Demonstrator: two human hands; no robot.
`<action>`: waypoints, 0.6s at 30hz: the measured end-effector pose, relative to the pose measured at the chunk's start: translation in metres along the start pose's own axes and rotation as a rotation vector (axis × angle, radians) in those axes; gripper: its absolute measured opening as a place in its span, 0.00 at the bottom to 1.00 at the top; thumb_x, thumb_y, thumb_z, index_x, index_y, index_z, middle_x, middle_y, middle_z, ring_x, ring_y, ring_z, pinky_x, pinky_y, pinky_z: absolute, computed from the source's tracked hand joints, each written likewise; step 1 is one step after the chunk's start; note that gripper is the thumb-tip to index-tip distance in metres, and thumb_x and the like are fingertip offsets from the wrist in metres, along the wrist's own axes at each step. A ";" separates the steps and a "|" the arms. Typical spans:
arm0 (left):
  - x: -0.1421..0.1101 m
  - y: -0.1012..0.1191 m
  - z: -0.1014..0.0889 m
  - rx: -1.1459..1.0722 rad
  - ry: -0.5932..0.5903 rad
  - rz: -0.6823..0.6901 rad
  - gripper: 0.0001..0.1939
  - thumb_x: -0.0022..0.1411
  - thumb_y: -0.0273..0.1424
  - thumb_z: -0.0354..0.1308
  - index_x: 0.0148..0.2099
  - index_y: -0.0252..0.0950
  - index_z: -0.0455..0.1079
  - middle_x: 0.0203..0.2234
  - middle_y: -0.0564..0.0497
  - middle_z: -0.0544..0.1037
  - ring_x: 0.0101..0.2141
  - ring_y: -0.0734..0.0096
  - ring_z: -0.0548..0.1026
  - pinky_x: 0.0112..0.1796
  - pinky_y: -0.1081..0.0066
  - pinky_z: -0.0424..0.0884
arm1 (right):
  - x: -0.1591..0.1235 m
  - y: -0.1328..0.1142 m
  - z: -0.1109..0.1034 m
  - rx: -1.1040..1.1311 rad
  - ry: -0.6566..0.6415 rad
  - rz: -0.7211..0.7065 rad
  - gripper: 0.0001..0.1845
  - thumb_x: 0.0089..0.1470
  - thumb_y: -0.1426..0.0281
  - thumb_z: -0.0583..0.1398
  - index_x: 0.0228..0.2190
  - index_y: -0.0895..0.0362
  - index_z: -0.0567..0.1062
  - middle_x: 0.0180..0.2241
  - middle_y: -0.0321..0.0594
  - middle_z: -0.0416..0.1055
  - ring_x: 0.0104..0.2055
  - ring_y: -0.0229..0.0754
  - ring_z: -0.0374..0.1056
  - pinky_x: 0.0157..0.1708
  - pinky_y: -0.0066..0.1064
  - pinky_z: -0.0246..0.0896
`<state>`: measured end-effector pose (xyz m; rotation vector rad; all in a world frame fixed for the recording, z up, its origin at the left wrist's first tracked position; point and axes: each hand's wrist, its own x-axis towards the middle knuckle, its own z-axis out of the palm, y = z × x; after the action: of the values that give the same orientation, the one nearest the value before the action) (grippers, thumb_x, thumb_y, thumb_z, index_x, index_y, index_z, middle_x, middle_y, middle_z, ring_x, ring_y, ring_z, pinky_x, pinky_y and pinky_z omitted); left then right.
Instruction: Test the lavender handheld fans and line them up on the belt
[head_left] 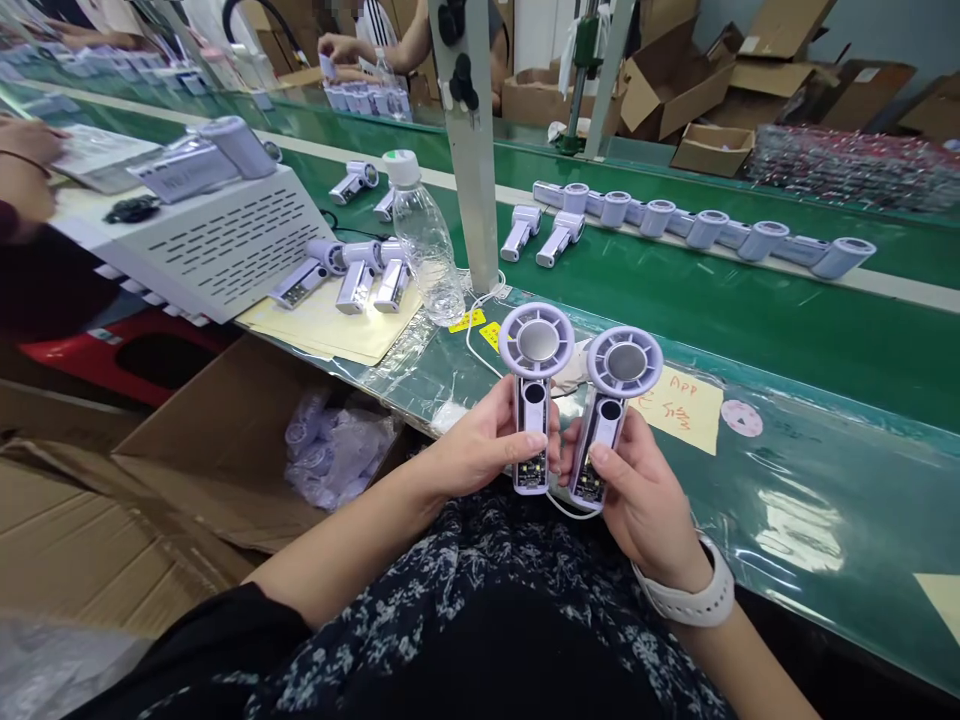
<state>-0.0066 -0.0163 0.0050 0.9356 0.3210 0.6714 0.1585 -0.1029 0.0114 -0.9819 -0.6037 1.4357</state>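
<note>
Head view: left hand (489,440) grips left fan (534,392), right hand (651,492) grips right fan (611,408); both long axes run forward, round ends beyond the hands.

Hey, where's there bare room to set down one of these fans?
Green benchtop between the round pink sticker and the pale sheet at right; also the green belt between there and the fan row. Crowded around the bottle and fans on yellow sheets.
</note>
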 end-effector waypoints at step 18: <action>0.005 -0.006 -0.004 -0.018 0.144 -0.053 0.23 0.56 0.37 0.68 0.49 0.37 0.62 0.32 0.54 0.72 0.27 0.72 0.74 0.29 0.69 0.75 | -0.002 0.004 -0.011 -0.087 0.023 -0.043 0.20 0.59 0.64 0.66 0.50 0.50 0.68 0.42 0.40 0.75 0.35 0.41 0.72 0.35 0.33 0.73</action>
<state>-0.0026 -0.0127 -0.0025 0.8602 0.4652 0.6939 0.1653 -0.1079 0.0027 -1.0461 -0.6710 1.3675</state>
